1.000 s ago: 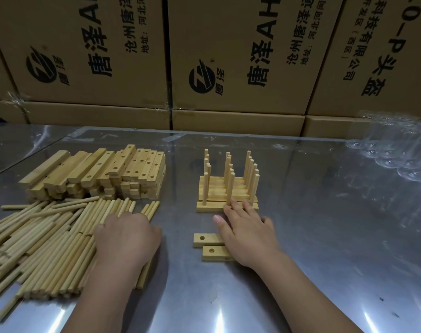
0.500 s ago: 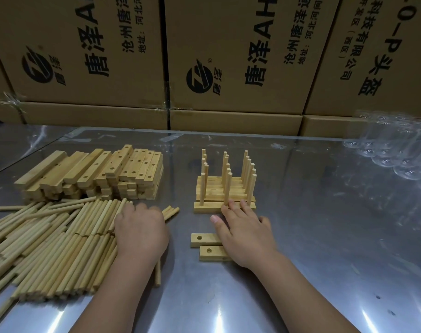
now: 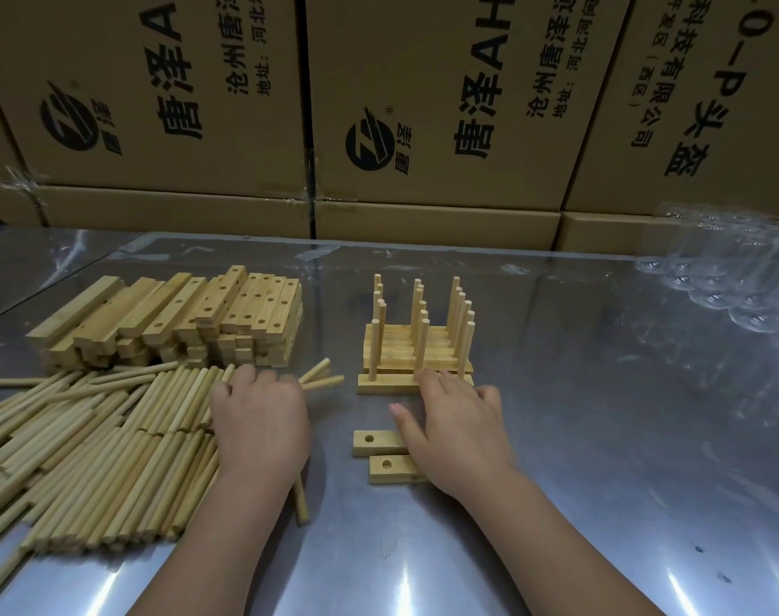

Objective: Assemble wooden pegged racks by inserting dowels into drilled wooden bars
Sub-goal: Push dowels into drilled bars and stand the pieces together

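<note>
While the left hand (image 3: 261, 420) curls down over a few dowels (image 3: 325, 383) at the right edge of the dowel pile (image 3: 89, 460), tips poking out past the fingers, the right hand (image 3: 458, 433) lies flat, fingers spread across two drilled bars (image 3: 376, 443) at lower centre, fingertips touching the finished racks (image 3: 392, 384) stacked just above. Looks like the grab-parts step for a fresh rack to me. Next bit probably needs one dowel singled out, stood upright and lined up with a hole while the right hand stops that bar sliding on the steel table (image 3: 601, 460). Spare bars (image 3: 178, 313) sit upper left.
</note>
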